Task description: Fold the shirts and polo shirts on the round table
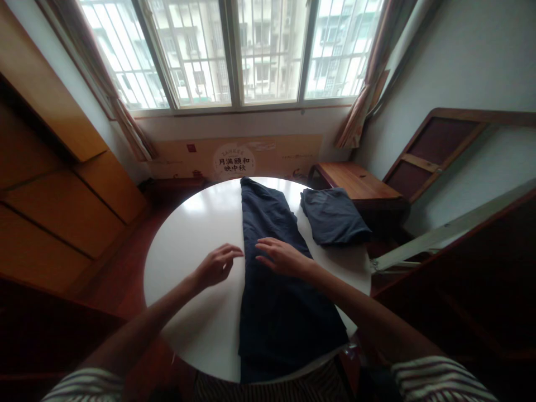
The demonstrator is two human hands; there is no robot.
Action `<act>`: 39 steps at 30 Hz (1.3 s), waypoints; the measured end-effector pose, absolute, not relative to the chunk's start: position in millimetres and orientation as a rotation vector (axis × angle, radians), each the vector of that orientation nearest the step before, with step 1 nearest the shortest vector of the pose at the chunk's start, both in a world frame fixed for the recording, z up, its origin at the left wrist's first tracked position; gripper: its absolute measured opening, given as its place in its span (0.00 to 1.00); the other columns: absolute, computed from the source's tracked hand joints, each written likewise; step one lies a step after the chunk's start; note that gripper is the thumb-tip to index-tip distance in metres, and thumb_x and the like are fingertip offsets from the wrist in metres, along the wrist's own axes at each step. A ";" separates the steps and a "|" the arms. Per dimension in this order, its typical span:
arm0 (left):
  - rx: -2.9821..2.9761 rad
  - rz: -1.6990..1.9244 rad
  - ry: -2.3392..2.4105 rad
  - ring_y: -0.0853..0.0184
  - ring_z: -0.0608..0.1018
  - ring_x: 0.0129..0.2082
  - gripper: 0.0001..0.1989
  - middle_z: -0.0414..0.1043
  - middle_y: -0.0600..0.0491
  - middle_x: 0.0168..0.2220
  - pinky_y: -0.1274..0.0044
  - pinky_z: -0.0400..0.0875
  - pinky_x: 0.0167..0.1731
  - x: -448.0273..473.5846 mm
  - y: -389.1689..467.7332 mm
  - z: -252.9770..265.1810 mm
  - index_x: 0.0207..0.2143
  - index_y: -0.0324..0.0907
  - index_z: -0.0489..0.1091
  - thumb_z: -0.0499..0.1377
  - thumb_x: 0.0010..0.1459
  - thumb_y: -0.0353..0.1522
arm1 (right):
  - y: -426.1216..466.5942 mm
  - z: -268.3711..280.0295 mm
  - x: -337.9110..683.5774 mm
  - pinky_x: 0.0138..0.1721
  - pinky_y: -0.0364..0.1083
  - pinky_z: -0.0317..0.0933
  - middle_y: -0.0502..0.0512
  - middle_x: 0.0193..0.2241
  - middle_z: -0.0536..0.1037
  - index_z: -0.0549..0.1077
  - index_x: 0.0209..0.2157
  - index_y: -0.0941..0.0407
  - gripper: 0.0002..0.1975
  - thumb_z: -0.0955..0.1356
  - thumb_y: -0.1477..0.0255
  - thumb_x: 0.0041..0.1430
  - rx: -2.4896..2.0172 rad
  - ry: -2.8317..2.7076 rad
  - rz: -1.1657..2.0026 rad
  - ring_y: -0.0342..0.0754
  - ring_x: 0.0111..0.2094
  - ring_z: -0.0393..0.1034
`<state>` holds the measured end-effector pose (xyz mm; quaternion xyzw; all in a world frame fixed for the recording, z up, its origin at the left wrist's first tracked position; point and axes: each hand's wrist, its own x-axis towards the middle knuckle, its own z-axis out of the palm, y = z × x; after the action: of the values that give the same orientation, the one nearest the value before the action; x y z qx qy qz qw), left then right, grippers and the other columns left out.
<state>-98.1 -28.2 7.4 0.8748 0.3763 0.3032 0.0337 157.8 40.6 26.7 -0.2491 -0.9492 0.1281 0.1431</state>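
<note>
A dark navy garment point(280, 312), folded lengthwise into a long strip, lies flat down the middle of a round white table point(184, 234). Its kind is hard to tell, though the shape resembles folded trousers. My left hand point(218, 264) is by the garment's straight left edge, fingers loosely bent and nothing in them. Over the cloth is my right hand point(278, 257), fingers apart and pointing left; whether it touches the fabric I cannot tell. A second dark blue garment point(335, 216), folded into a compact bundle, rests on the table's far right side.
Behind the table, a printed panel point(288, 153) stands below a barred window point(268, 53). To the right are a low wooden table point(355, 180) and a leaning wooden frame point(435, 148). Wooden cabinets point(67, 218) line the left side.
</note>
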 end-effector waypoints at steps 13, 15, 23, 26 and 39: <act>2.473 0.023 1.784 0.51 0.53 0.68 0.29 0.46 0.47 0.70 0.50 0.47 0.62 -50.4 167.9 -10.8 0.68 0.48 0.50 0.43 0.69 0.46 | -51.2 4.0 131.5 0.67 0.63 0.28 0.71 0.69 0.27 0.50 0.69 0.57 0.44 0.60 0.44 0.62 -0.630 -2.844 0.703 0.66 0.69 0.20; 2.428 0.033 1.880 0.50 0.54 0.68 0.30 0.48 0.44 0.70 0.50 0.48 0.62 -48.8 179.8 -10.0 0.68 0.45 0.51 0.42 0.69 0.46 | -59.5 10.3 138.3 0.67 0.63 0.28 0.70 0.69 0.26 0.48 0.69 0.57 0.45 0.60 0.43 0.61 -0.567 -2.846 0.789 0.66 0.68 0.18; 2.422 0.132 1.852 0.50 0.55 0.68 0.31 0.50 0.38 0.68 0.56 0.48 0.64 -16.3 202.6 -15.9 0.66 0.36 0.55 0.41 0.69 0.45 | -67.0 18.7 144.8 0.67 0.63 0.28 0.69 0.69 0.27 0.46 0.70 0.57 0.45 0.61 0.45 0.62 -0.489 -2.843 0.862 0.65 0.69 0.20; 2.369 0.149 1.856 0.48 0.51 0.69 0.33 0.46 0.36 0.69 0.55 0.49 0.63 -14.3 210.7 -23.4 0.68 0.34 0.50 0.40 0.69 0.46 | -69.6 15.1 146.4 0.67 0.63 0.29 0.70 0.69 0.30 0.47 0.70 0.57 0.45 0.61 0.45 0.62 -0.477 -2.831 0.844 0.65 0.69 0.21; 2.318 0.379 1.872 0.65 0.57 0.68 0.28 0.53 0.43 0.68 0.71 0.48 0.66 -37.3 236.6 -34.5 0.68 0.32 0.49 0.40 0.66 0.26 | 90.4 28.6 128.9 0.56 0.53 0.59 0.66 0.50 0.75 0.73 0.51 0.60 0.20 0.56 0.66 0.70 -0.904 -2.757 0.272 0.55 0.52 0.68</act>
<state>-37.3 236.6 -34.5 0.7698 0.6219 0.1259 0.0690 128.9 90.4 28.6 -0.3083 -0.9399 0.0928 0.1136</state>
